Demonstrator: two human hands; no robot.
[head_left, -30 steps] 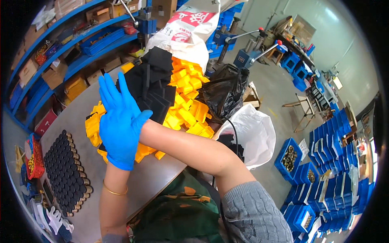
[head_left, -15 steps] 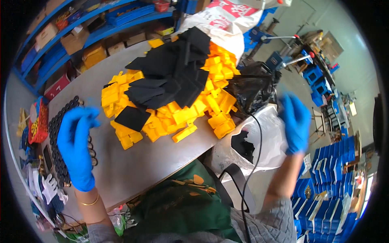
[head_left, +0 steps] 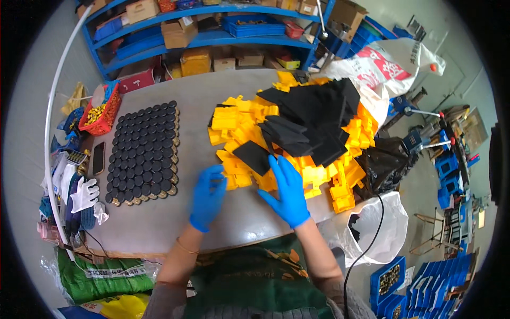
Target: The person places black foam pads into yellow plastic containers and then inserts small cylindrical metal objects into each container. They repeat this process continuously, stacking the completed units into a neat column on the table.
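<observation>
Both our hands have come in over the table since the earlier frame, when the left was beside the rows of black caps and the right above the white bag. Our left hand (head_left: pixel 208 192), blurred, is loosely curled, fingers apart from the thumb, with nothing visible in it. Our right hand (head_left: pixel 287 191) is spread, thumb out to the left, fingertips at the front of the pile; we cannot tell whether they touch it. Just beyond them a loose black sheet (head_left: pixel 252 157) lies on yellow pieces (head_left: pixel 244 118), its long axis slanting from upper left to lower right. Behind it, more black sheets (head_left: pixel 321 119) overlap at mixed angles. All this rests on a grey table (head_left: pixel 194 114). To its left stand the black caps (head_left: pixel 143 154), a phone (head_left: pixel 99 158) and a red basket (head_left: pixel 99 127); blue shelves (head_left: pixel 202 41) line the back, and the white bag (head_left: pixel 390 212) sits at right.
</observation>
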